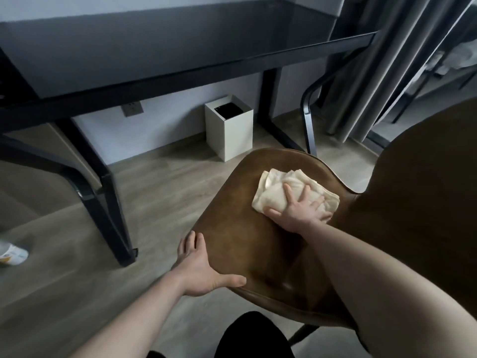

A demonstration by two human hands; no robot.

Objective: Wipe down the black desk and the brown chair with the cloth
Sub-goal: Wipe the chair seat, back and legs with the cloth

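Soft cream folded cloth (pixel 294 191) is pressed flat on the brown leather chair seat (pixel 240 218) by spread right hand (pixel 296 211); seat edge is gripped by left hand (pixel 198 267). Cloth judged light, limp, bunch-prone; palm pressure preferred.

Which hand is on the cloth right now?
The right hand, pressed flat with fingers spread on the cream cloth. The left hand only grips the brown chair seat's edge.
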